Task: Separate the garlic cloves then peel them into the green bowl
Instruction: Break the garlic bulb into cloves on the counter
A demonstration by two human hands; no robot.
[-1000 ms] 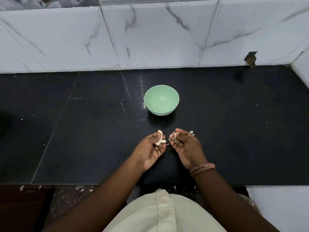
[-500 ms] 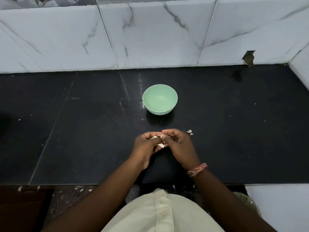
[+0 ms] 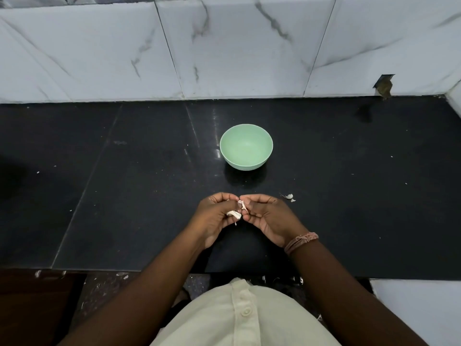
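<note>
From the head view I see the green bowl (image 3: 246, 146) upright on the black surface (image 3: 139, 196), nothing visible inside it. Nearer me, my left hand (image 3: 216, 216) curls its grip round the garlic (image 3: 234, 214), and my right hand (image 3: 267, 216) pinches a strip of papery skin (image 3: 242, 205) at its fingertips, touching the left. Loose peel scraps (image 3: 290, 197) lie just right of the hands.

The black polished stone table (image 3: 324, 221) looks glossy (light streaks reflect beside the bowl). The round pale-green plastic bowl (image 3: 246, 147) appears smooth, matt. White marble-veined wall tiles (image 3: 237, 46) shine faintly.
</note>
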